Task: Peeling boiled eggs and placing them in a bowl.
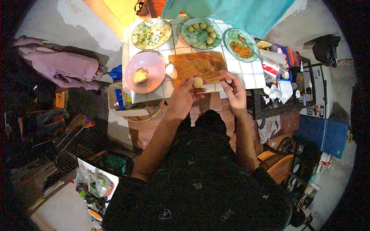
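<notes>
A smooth pale-yellow dough ball (198,82) rests in the fingers of my left hand (185,95), just over the near edge of a wooden board (196,65). To its right, my right hand (235,91) is raised near the board's corner with its fingers apart and holds nothing. Left of the board stands a pink bowl (131,62) with a lump of dough (140,75) inside. Several similar balls (203,26) sit on a green patterned plate (196,40) behind the board.
A plate (255,42) at the back right holds an orange-brown crumbly filling (240,49) and a spoon. Another patterned plate (151,33) stands at the back left. All are on a white tiled table (251,76). Packages and crumpled white paper (281,91) lie right of it.
</notes>
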`<state>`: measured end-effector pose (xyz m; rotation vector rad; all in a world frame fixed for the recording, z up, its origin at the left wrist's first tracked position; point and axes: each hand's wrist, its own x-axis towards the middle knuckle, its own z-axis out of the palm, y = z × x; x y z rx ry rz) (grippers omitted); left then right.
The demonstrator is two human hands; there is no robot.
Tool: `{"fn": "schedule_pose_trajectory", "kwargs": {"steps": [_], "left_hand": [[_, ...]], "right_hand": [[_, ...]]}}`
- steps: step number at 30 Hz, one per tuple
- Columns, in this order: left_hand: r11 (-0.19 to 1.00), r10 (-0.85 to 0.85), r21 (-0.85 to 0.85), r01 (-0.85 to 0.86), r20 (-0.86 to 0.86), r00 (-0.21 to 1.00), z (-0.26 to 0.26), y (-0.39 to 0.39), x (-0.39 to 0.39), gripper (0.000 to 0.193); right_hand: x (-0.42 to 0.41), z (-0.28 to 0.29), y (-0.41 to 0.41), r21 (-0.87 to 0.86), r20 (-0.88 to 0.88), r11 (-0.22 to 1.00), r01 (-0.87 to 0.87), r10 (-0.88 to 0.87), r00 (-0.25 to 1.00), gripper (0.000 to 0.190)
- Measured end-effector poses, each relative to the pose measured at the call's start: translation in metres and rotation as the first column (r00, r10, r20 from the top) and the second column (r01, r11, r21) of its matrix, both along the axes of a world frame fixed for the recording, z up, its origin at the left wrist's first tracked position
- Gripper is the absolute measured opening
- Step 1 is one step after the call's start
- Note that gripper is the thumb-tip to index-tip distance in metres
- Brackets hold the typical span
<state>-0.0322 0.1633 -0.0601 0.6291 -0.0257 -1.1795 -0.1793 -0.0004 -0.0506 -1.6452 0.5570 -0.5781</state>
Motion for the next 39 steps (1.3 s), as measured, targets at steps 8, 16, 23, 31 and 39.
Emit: {"fn": "schedule_pose_trajectory", "kwargs": {"steps": [8,16,23,31,39], "left_hand": [[0.993,0.108,0.015,-0.121,0.350,0.931,0.002,-0.009,0.024,0.039],[0.991,0.133,0.013,-0.133,-0.051,0.990,-0.018,-0.037,0.036,0.044],[0.983,0.173,0.035,-0.180,0.151,0.973,-0.036,-0.083,0.047,0.042],[0.887,0.218,0.372,-0.274,0.186,0.958,-0.038,-0.132,0.054,0.034],[0.785,0.215,0.469,-0.404,0.407,0.888,-0.038,-0.172,0.059,0.035]], "right_hand": [[0.034,0.012,0.010,0.088,0.004,0.991,-0.106,0.106,0.994,0.034],[0.070,0.027,-0.024,-0.348,-0.167,0.912,-0.218,0.169,0.971,0.051],[0.097,0.002,-0.083,-0.478,-0.200,0.805,-0.352,0.291,0.936,0.058],[0.129,-0.026,-0.138,-0.517,-0.361,0.679,-0.521,0.379,0.852,0.047],[0.159,-0.063,-0.170,-0.548,-0.285,0.623,-0.558,0.489,0.825,0.054]]}}
